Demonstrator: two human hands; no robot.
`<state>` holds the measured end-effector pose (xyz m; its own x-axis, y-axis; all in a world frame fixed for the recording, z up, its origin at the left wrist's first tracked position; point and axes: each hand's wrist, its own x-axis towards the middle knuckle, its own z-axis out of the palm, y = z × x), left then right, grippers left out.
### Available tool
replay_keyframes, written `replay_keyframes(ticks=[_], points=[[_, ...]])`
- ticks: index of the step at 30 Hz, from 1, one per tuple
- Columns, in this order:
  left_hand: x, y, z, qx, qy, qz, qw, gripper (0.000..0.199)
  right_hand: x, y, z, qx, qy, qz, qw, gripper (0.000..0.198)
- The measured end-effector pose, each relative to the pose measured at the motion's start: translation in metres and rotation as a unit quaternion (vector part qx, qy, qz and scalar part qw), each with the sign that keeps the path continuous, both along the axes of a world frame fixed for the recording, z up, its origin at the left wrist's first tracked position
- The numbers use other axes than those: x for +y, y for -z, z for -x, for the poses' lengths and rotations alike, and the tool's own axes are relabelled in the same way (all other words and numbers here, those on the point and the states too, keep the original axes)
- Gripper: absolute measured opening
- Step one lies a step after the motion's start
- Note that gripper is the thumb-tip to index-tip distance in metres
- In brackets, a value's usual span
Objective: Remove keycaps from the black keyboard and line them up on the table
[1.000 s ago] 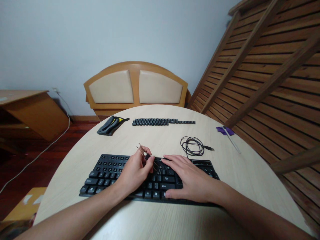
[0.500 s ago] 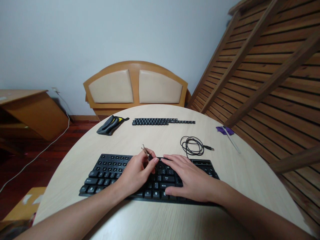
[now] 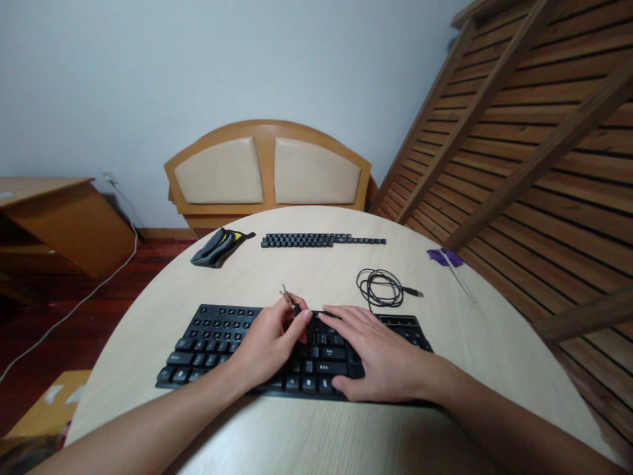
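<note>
Keyboard (image 3: pixel 330 369) on table (image 3: pixel 297 439), keycaps (image 3: pixel 306 240) behind it, probably a pouch (image 3: pixel 215 251) left of them

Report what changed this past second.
The left hand edged right at the fingertips; the upper end of the slim metal tool it holds swung right, and its wire tips no longer show. The right hand slid its thumb slightly right. Nothing was taken or released. The black rectangular keyboard, coiled black cable and black keycap rows stayed put.

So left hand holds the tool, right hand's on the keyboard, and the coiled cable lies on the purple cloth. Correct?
Not the cable: the head view shows the coiled cable on the table, apart from the purple cloth. Left hand holding the tool and right hand on the keyboard are correct.
</note>
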<state>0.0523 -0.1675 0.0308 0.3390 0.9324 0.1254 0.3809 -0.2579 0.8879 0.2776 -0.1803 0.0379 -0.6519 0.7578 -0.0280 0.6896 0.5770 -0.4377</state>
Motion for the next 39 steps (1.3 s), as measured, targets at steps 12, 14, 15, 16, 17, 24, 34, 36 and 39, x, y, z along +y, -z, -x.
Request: replay_keyframes(ticks=[12, 14, 15, 16, 17, 24, 34, 36, 39], points=[[0.0, -0.001, 0.0, 0.025, 0.02, -0.011, 0.999, 0.026, 0.0, -0.002, 0.001, 0.001, -0.004, -0.002, 1.0, 0.088], [0.0, -0.002, 0.0, 0.031, 0.022, -0.013, 0.999, 0.026, -0.001, -0.001, 0.001, 0.006, -0.001, -0.006, 1.0, 0.087], [0.0, -0.003, 0.0, 0.034, 0.023, -0.013, 0.999, 0.026, -0.001, 0.0, 0.001, 0.009, 0.0, -0.01, 1.0, 0.087], [0.0, -0.003, 0.0, 0.036, 0.023, -0.013, 0.999, 0.026, -0.001, 0.001, 0.001, 0.013, 0.001, -0.015, 1.0, 0.087], [0.0, -0.003, 0.0, 0.038, 0.025, -0.012, 0.999, 0.026, -0.002, 0.001, 0.002, 0.016, 0.002, -0.02, 1.0, 0.088], [0.0, -0.002, -0.001, 0.036, 0.028, -0.018, 0.999, 0.025, -0.003, 0.002, 0.004, 0.007, 0.007, -0.032, 0.999, 0.088], [0.001, 0.002, 0.001, -0.009, 0.028, 0.008, 1.0, 0.028, -0.003, 0.002, 0.01, 0.07, 0.046, -0.074, 0.994, 0.038], [0.002, 0.004, 0.0, -0.028, 0.028, 0.028, 0.999, 0.03, -0.003, 0.005, 0.013, 0.095, 0.065, -0.085, 0.99, 0.026], [0.003, 0.005, 0.0, -0.052, 0.029, 0.052, 0.997, 0.031, -0.004, 0.011, 0.018, 0.124, 0.077, -0.098, 0.984, 0.019]])
